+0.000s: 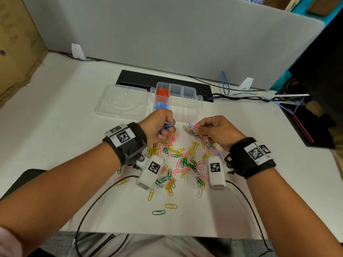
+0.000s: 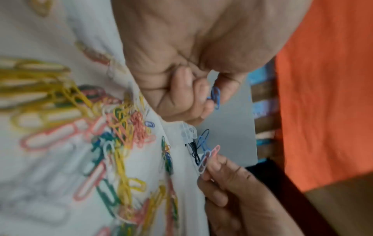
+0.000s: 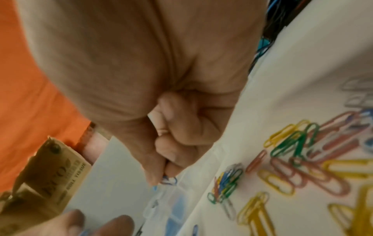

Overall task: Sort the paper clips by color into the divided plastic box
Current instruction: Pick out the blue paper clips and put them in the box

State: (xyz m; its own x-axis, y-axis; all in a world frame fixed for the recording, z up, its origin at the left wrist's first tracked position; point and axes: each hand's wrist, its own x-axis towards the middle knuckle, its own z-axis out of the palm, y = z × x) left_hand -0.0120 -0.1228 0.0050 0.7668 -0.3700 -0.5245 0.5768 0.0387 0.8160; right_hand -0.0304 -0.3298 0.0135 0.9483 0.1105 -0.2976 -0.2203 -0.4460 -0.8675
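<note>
Two hands mid-sort: left hand (image 1: 159,125) curled round gathered blue clips (image 1: 168,126), likely batching for the box (image 1: 185,106) just ahead; right hand (image 1: 217,131) pinches clips (image 2: 209,155) over the pile (image 1: 183,160).

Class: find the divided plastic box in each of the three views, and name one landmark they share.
Head: divided plastic box upper centre, beyond both hands.
Left wrist: only its clear corner, centre.
Right wrist: its clear edge, bottom centre.
Shared landmark: the loose paper clips on the white table.
</note>
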